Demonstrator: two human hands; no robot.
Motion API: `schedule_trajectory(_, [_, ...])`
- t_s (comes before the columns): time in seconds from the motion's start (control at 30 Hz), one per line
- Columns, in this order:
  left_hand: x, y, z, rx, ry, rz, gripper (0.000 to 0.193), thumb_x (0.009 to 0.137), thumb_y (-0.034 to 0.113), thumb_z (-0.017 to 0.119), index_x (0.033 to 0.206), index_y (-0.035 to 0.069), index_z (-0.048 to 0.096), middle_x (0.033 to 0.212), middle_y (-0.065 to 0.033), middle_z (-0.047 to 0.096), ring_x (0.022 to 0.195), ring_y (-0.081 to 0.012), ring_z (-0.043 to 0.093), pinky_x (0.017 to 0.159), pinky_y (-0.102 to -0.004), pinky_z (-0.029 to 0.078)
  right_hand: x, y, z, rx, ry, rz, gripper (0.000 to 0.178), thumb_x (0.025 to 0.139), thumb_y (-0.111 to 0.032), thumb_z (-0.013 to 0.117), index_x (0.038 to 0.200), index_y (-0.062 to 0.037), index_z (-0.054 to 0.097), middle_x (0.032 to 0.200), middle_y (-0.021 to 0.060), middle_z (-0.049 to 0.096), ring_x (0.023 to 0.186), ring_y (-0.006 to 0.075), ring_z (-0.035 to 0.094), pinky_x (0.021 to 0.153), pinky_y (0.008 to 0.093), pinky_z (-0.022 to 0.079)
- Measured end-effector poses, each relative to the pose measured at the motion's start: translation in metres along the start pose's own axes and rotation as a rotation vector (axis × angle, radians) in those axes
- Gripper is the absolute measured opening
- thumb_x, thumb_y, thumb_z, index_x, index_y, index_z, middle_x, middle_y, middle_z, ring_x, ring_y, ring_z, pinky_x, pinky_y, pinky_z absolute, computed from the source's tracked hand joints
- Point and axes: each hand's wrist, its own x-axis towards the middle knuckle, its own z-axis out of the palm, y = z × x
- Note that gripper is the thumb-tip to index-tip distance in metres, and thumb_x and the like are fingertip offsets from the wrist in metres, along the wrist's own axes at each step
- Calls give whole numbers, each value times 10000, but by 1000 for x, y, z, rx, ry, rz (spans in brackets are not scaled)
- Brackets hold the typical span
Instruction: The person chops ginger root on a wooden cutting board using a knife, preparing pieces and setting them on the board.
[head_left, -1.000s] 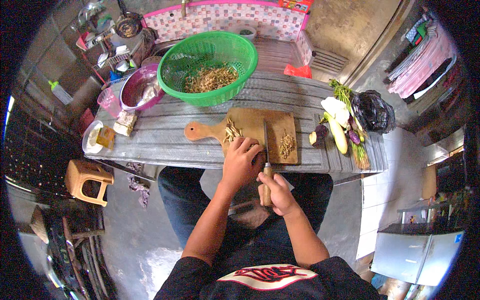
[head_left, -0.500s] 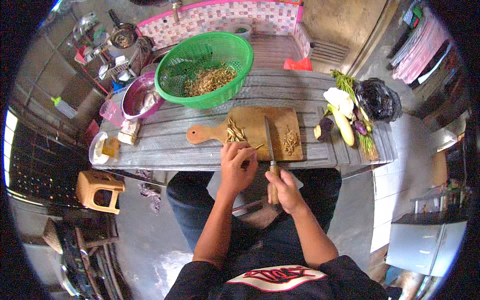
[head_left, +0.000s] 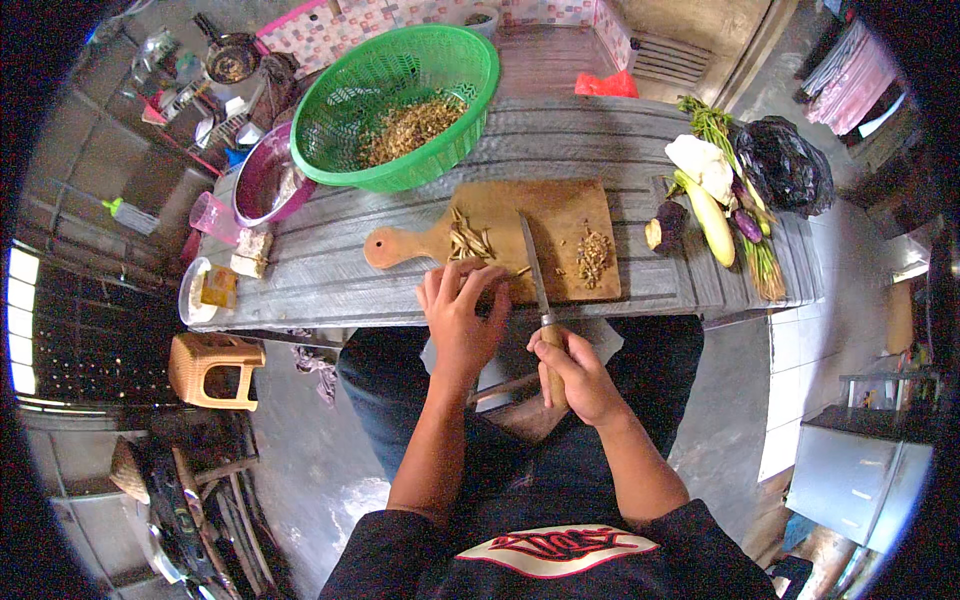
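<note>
Gripping the wooden handle of a knife (head_left: 535,275) with the right hand (head_left: 578,378), fingers closed around it, blade lying flat along the wooden cutting board (head_left: 560,215); pressing down with the left hand (head_left: 462,315), fingers loosely spread, at the near edge of the board, just beside the blade; resting near the fingertips, a small heap of cut yellowish strips (head_left: 468,242); lying right of the blade, a little pile of finer chopped bits (head_left: 592,256); standing behind the board, a green basket (head_left: 340,150) with chopped stuff inside; lying far right on the grey table (head_left: 320,280), some vegetables (head_left: 712,200).
</note>
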Motion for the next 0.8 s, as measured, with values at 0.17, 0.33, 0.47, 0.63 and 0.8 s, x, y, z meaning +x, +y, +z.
schedule_trajectory(0.17, [12,14,8,76,-18,-14,212,798,186,831,1004,187,782,1090,8,697,1081,-279,596,950,-448,424,-5,1,-4,11,36,-19,280,1078,-328,603,1144,-57,588,647,36,549,493,133,522,489,285,447])
schedule_trajectory(0.33, [7,11,14,108,-1,-13,195,806,229,841,989,224,773,1092,52,694,1071,-251,604,906,-439,415,-2,-2,-13,-66,135,-15,287,1073,-328,604,1153,-53,584,630,43,547,480,136,514,471,284,429])
schedule_trajectory(0.47, [6,10,14,122,-20,-36,241,775,245,849,1003,206,779,1119,32,703,1136,-255,608,973,-457,410,-3,-10,-20,6,175,-15,275,1074,-314,591,1147,-49,584,631,44,543,473,140,518,447,294,419])
schedule_trajectory(0.63, [26,31,13,36,-84,3,209,797,233,829,999,204,787,1107,28,701,1104,-257,612,973,-450,400,-4,1,-20,-11,184,-24,256,1067,-282,600,1154,-44,571,643,46,533,474,148,523,428,299,414])
schedule_trajectory(0.8, [24,24,27,-8,-98,47,160,799,179,798,951,150,760,1059,2,695,1057,-251,622,907,-441,424,-5,-1,-14,-31,199,-37,257,1064,-281,609,1148,-40,578,650,42,537,486,148,534,438,296,418])
